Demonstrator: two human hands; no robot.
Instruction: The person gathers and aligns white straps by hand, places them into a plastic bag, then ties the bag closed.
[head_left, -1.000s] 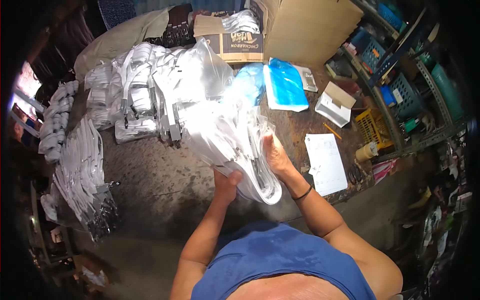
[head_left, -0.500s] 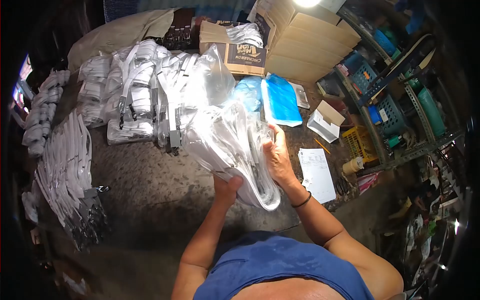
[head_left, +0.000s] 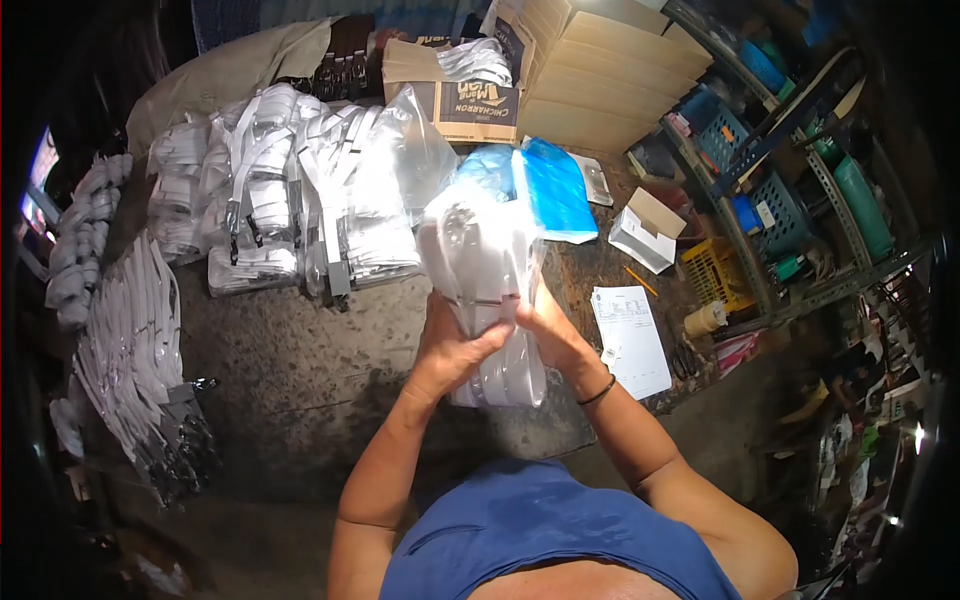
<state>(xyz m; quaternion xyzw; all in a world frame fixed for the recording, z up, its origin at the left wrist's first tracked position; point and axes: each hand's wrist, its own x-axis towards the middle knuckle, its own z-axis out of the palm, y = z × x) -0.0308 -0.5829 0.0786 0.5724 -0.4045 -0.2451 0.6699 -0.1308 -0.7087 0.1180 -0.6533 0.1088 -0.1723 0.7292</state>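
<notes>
Between my two hands is a clear plastic bag of white lanyards (head_left: 485, 255), held upright above the table's near edge. My left hand (head_left: 450, 345) grips its left side, thumb across the front. My right hand (head_left: 545, 318) wraps the right side, and its thumb presses near the middle; most of its fingers are hidden behind the bag. Beyond the bag lies a blue plastic packet (head_left: 560, 190). To the left are stacked bags of white lanyards (head_left: 265, 190) and an opened-out clear plastic bag (head_left: 415, 150).
Loose white lanyards with dark clips (head_left: 135, 350) hang over the table's left edge. On the right lie a printed paper (head_left: 635, 345), a pencil (head_left: 640, 280) and a small open box (head_left: 645, 232). A cardboard box (head_left: 470, 100) stands behind; a metal shelf (head_left: 840, 205) borders the right side.
The bag of lanyards has turned from tilted to upright. My left hand has moved up along its side, and my right hand has shifted lower, closer to the left.
</notes>
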